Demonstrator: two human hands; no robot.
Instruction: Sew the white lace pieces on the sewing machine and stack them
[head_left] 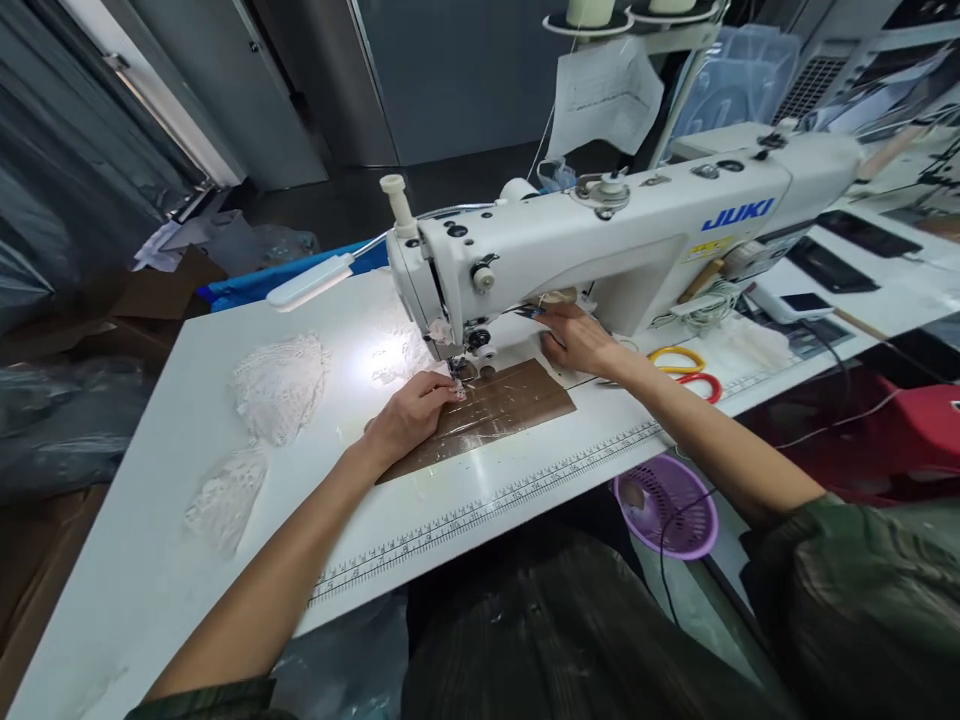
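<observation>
A white JUKI sewing machine stands over the table, its lamp lighting the area left of the needle. My left hand is closed, its thumb and fingertips pinching the edge of a white lace piece right beside the presser foot. Beneath that hand lies a brown plate on the machine bed. Under the machine's arm, my right hand is closed around a small dark tool; its kind is not clear. More lace lies behind the needle area.
Lace pieces lie on the table's left side. Scissors with yellow and red handles rest right of my right hand. A ruler strip runs along the front edge. Below hangs or stands a purple basket. Phones lie farther right.
</observation>
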